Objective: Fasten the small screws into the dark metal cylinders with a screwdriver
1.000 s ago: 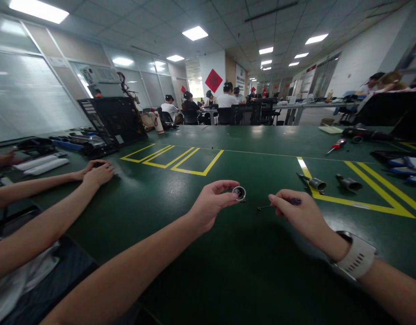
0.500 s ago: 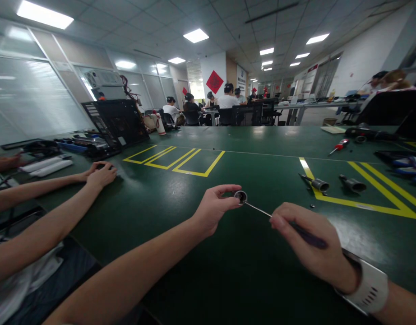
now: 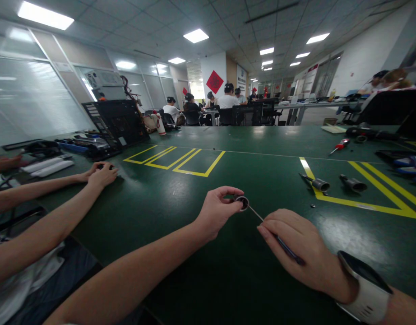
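Observation:
My left hand [image 3: 217, 212] pinches a small round metal cup [image 3: 243, 203] between thumb and fingers, its open end turned toward the right. In my right hand [image 3: 298, 248] is a screwdriver [image 3: 289, 251] with a dark handle and a long thin shaft. The shaft's tip reaches the rim or inside of the cup; which one I cannot tell. To the right on the table lie two grey metal cups with stems, one [image 3: 321, 185] across a yellow tape line and another [image 3: 354, 184] beyond it. A small dark piece [image 3: 312, 206] rests nearer to me.
A red-handled screwdriver [image 3: 340, 146] lies at the back right, near blue-handled tools [image 3: 409, 171]. On the left, a neighbour's hands [image 3: 101, 174] hold something dark. A black computer case [image 3: 122, 126] stands behind them, with white rolls [image 3: 50, 167] nearby on the green table [image 3: 181, 198].
My right hand has shifted left and down, steepening the screwdriver's shaft and turning the wrist so that the watch face shows. The cup in my left hand has dropped slightly.

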